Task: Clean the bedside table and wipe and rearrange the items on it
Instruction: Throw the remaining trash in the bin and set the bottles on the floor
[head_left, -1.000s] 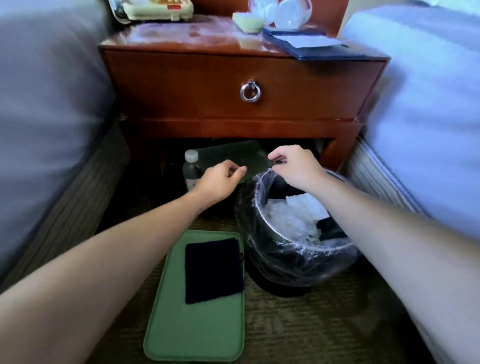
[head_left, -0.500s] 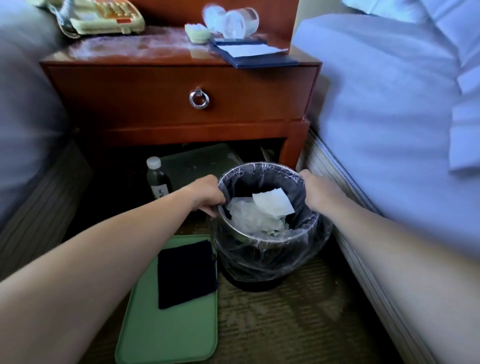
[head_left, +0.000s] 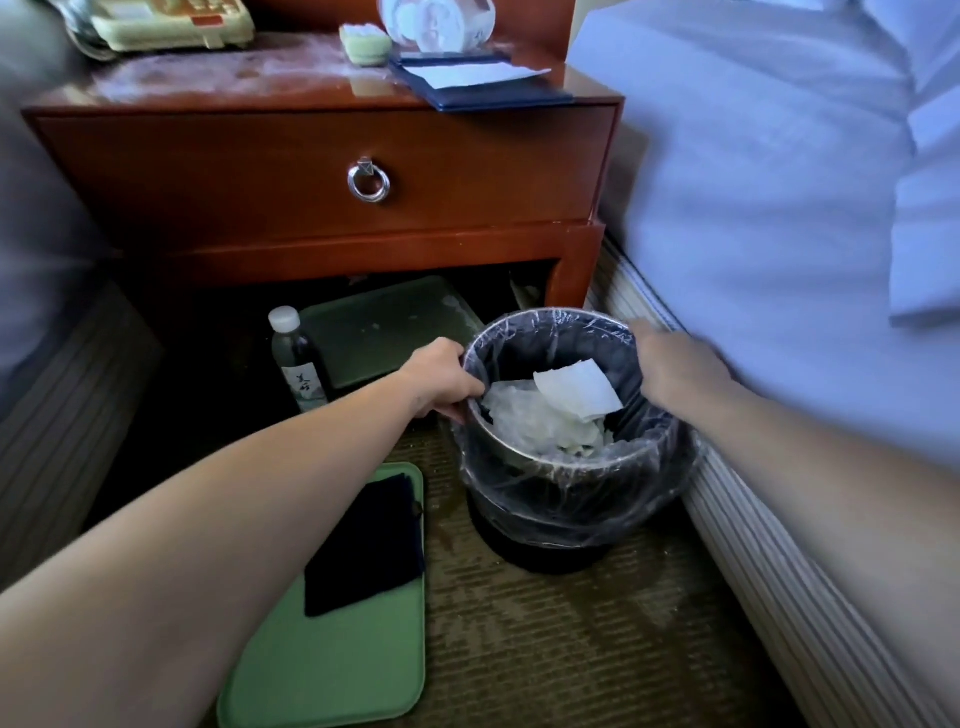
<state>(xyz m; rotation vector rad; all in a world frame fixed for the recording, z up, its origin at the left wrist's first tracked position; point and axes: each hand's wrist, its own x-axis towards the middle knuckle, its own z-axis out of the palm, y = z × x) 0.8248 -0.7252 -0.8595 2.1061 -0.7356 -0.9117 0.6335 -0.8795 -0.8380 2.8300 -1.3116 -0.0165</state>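
Note:
A round waste bin (head_left: 571, 499) lined with clear plastic stands on the carpet beside the right bed, with white paper and crumpled plastic inside. My left hand (head_left: 441, 376) grips its left rim. My right hand (head_left: 675, 369) holds the right rim. Behind them stands the wooden bedside table (head_left: 322, 171) with one drawer. Its dusty top carries a phone (head_left: 171, 23), a green pad (head_left: 366, 44), two upturned glasses (head_left: 436, 23) and a dark folder (head_left: 478, 85) with white paper. On the floor to the left, a green tray (head_left: 337, 649) bears a dark cloth (head_left: 369, 545).
Under the table stand a small bottle (head_left: 296, 358) with a white cap and a second green tray (head_left: 384, 327). Beds with pale sheets flank the table, the right one (head_left: 779, 208) close against the bin. Carpet lies in front.
The bin has been pulled out from under the table and stood upright by the right bed. Both hands shifted from the bag's edge to opposite sides of the rim.

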